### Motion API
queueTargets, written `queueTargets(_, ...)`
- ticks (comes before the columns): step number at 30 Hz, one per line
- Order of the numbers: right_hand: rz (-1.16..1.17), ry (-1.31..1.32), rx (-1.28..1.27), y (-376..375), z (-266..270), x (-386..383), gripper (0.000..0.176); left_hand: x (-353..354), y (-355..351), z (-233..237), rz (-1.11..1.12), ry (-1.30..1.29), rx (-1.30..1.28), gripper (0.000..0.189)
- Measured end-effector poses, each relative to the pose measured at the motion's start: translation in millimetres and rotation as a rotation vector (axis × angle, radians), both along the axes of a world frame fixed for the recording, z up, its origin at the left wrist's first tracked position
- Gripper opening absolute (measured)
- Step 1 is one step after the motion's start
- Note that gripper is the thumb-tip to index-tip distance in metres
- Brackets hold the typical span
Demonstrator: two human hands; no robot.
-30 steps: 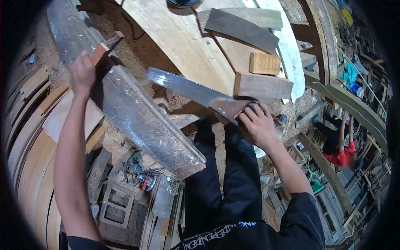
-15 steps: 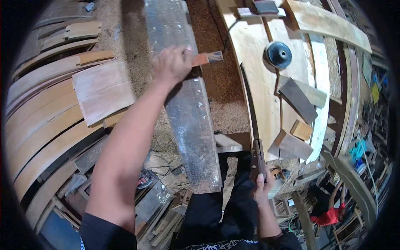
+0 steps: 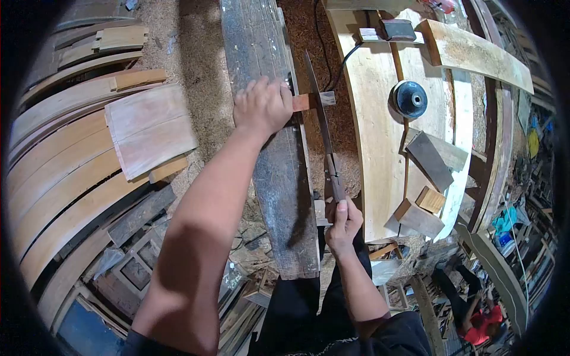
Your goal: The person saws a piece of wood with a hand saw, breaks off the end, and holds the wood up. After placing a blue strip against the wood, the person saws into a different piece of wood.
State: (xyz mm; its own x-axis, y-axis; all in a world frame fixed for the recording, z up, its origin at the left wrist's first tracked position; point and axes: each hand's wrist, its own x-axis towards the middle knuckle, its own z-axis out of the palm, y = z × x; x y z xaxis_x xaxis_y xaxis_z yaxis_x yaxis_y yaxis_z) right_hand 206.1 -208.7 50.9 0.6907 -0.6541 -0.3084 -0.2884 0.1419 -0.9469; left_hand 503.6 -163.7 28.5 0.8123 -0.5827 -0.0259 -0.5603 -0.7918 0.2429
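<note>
My left hand [image 3: 262,108] presses a small reddish wood piece [image 3: 304,102] down on a long worn plank [image 3: 279,202]; the piece juts past the plank's right edge. Closed around the handle of a handsaw, my right hand [image 3: 344,224] is below and to the right of it. The saw's blade [image 3: 323,127] lies across the jutting part of the wood piece, near its pale end. Whether the teeth have cut into the wood cannot be made out.
A pale slab [image 3: 371,136] at right bears a round black disc [image 3: 410,99], a dark block [image 3: 440,163] and offcuts. Curved boards [image 3: 65,184] are stacked at left. A cable runs beyond the blade. Another person in red [image 3: 484,326] is at lower right.
My right hand has brought the saw left and up, from beside the pale slab to the wood piece. My left hand stays on the piece. The view has shifted slightly.
</note>
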Motion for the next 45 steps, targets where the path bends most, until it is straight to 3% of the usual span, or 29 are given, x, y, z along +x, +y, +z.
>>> queueTargets(11,0.043,-0.014,-0.012,7.2,-15.6,-23.5,0.051,-4.0,1.0,-1.0,0.011,-0.037,0.011,0.034)
queueTargets(14,0.065,-0.013,-0.136,9.3,-12.5,-30.8,0.053,-3.3,-0.2,2.6,-0.016,-0.016,0.021,0.034)
queueTargets(19,0.066,0.071,-0.187,-8.3,-2.2,35.0,0.046,-2.6,0.8,-1.7,-0.049,-0.094,-0.046,0.035)
queueTargets(21,0.056,0.052,-0.15,-7.9,-10.7,44.6,0.046,-0.9,-0.8,1.0,-0.01,0.019,0.023,0.029)
queueTargets(24,0.045,0.047,-0.147,10.2,-18.2,8.5,0.048,-2.3,0.0,-3.3,-0.006,-0.069,-0.014,0.028)
queueTargets(25,0.043,0.015,-0.181,15.3,-17.4,-8.2,0.028,-1.8,-0.3,-1.1,-0.005,-0.067,-0.013,0.028)
queueTargets(28,0.071,0.051,-0.152,23.7,-3.9,-25.3,0.028,-1.2,1.5,2.3,-0.044,-0.013,0.013,0.029)
queueTargets(30,0.03,0.054,-0.237,22.7,-3.4,-7.2,0.053,-1.2,-0.7,2.4,-0.046,-0.034,0.008,0.026)
queueTargets(34,-0.003,0.058,-0.221,-1.2,-13.3,50.8,0.052,-1.8,-1.6,2.6,-0.038,-0.064,-0.001,0.025)
queueTargets(37,0.004,0.063,-0.234,11.0,-16.4,25.7,0.052,-1.1,-1.6,2.9,-0.022,-0.03,0.016,0.025)
queueTargets(39,0.015,0.051,-0.154,27.4,-11.2,-23.3,0.037,-1.5,-1.5,2.7,-0.025,-0.044,0.005,0.025)
queueTargets(42,0.001,0.066,-0.186,34.9,2.9,-29.0,0.053,-0.8,0.6,-1.5,-0.052,-0.076,-0.029,0.025)
queueTargets(45,0.03,0.104,-0.169,7.2,-10.8,31.1,0.05,1.0,0.6,-0.7,-0.069,-0.067,-0.005,0.026)
